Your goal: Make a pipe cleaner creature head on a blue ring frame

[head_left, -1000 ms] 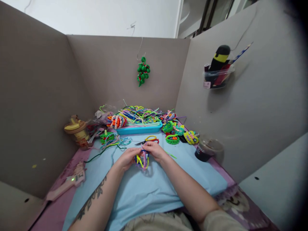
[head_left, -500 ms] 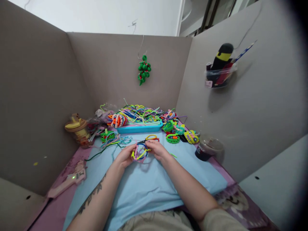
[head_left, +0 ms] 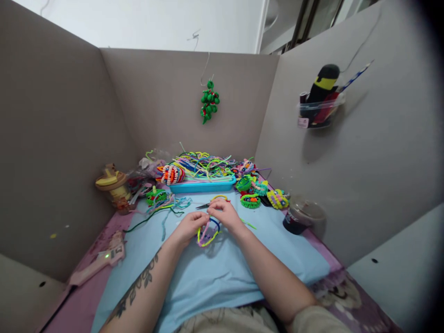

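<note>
Both my hands meet over the light blue cloth in the middle of the view. My left hand and my right hand pinch a small looped piece of pipe cleaners in yellow, pink and blue. The loops hang between the fingers, just above the cloth. Both hands are closed on it. Scissors with yellow and red handles lie just beyond my right hand.
A turquoise tray heaped with coloured pipe cleaners stands at the back. Finished woven pieces lie to its right, a dark lidded cup farther right. A pink glue gun and a wooden jar sit left. Grey partition walls enclose the desk.
The pipe cleaner piece has been turned between my fingers and its loops changed shape; both hands stayed at the same spot over the cloth.
</note>
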The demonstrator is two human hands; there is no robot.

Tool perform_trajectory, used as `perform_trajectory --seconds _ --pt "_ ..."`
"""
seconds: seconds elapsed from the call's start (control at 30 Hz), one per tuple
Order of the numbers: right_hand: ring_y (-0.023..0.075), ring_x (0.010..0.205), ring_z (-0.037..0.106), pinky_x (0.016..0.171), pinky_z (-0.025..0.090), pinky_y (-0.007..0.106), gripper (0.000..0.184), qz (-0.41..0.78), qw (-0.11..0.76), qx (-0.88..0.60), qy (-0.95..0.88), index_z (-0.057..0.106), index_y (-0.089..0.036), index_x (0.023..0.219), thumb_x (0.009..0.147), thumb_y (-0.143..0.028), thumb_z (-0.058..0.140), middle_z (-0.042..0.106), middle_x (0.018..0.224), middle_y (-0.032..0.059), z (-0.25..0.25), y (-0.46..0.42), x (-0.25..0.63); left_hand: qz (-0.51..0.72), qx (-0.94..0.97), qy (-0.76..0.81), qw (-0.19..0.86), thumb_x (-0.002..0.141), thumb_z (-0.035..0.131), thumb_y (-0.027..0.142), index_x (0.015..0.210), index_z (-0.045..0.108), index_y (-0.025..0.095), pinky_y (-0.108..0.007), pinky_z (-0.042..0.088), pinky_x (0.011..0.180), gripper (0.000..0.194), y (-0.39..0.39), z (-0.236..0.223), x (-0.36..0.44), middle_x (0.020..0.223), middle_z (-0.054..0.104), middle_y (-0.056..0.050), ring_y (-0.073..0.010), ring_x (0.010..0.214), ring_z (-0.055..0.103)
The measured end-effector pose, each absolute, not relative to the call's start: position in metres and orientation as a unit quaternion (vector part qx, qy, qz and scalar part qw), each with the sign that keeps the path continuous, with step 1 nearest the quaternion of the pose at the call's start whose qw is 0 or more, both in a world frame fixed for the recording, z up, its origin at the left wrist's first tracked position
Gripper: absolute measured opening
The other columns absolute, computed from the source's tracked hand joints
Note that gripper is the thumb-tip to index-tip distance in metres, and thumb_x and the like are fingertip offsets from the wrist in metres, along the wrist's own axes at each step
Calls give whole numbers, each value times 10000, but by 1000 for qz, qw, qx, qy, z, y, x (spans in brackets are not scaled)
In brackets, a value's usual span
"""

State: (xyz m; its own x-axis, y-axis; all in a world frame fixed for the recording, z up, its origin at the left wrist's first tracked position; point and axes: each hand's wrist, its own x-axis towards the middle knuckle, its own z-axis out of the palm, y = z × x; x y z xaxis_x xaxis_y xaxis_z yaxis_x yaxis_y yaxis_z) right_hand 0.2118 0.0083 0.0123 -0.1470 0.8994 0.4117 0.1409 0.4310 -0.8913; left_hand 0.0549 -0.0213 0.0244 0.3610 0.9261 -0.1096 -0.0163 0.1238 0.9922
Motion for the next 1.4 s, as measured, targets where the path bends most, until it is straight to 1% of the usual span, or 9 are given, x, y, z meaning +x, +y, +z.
perform_trajectory --seconds 0.27,0.47,0.63,0.83,0.97,1.07,1.17,1.3,1.4 --pt "164 853 527 854 349 319 99 243 534 -434 -684 639 -196 611 708 -204 621 562 806 22 24 -6 207 364 595 398 596 690 617 292 589 588 135 -223 281 555 189 -20 21 55 558 500 17 -97 544 390" --pt "176 891 500 851 342 333 92 162 541 -417 -712 667 -210 671 746 -219 614 551 850 29 25 -14 207 403 548 411 607 652 632 254 578 581 137 -211 272 513 147 -16 19 55 533 490 25 -86 508 387" --pt "203 956 453 890 301 380 99 68 489 -360 -792 695 -245 721 767 -255 609 558 875 37 23 -19 209 447 478 409 636 620 664 251 657 632 125 -212 311 520 135 -12 17 52 594 582 -6 -102 535 474" --pt "210 981 425 890 282 386 108 41 453 -359 -815 702 -258 736 776 -291 607 574 910 40 23 -19 211 452 440 379 677 614 712 258 649 636 113 -211 341 538 168 -12 20 48 604 588 -19 -104 555 499" --pt "214 1009 427 905 270 397 95 48 441 -352 -824 702 -262 740 767 -282 613 586 946 37 25 -19 213 442 434 356 700 625 724 289 636 629 106 -212 341 534 206 -11 16 47 597 583 -24 -100 545 495" --pt "223 1041 427 924 266 413 89 62 433 -339 -833 706 -272 777 750 -274 621 593 983 35 26 -19 214 448 446 373 679 642 716 296 617 624 106 -213 339 522 213 -10 13 47 573 574 -17 -95 522 485" --pt "216 1009 467 919 302 409 128 100 463 -330 -817 704 -275 840 748 -266 616 597 961 40 24 -15 218 473 438 384 661 649 706 277 592 610 109 -206 347 502 201 -6 13 44 542 554 0 -86 497 476" --pt "194 902 526 838 388 364 163 194 544 -391 -716 700 -237 863 793 -294 564 591 901 64 18 -2 224 510 362 373 685 648 682 210 581 594 114 -194 386 491 146 1 16 36 516 545 11 -81 477 494" --pt "197 872 548 773 423 332 191 317 561 -423 -637 698 -219 820 767 -365 586 608 894 68 10 8 223 506 326 371 707 673 646 201 585 566 129 -206 422 490 139 6 15 30 500 533 18 -86 456 501"
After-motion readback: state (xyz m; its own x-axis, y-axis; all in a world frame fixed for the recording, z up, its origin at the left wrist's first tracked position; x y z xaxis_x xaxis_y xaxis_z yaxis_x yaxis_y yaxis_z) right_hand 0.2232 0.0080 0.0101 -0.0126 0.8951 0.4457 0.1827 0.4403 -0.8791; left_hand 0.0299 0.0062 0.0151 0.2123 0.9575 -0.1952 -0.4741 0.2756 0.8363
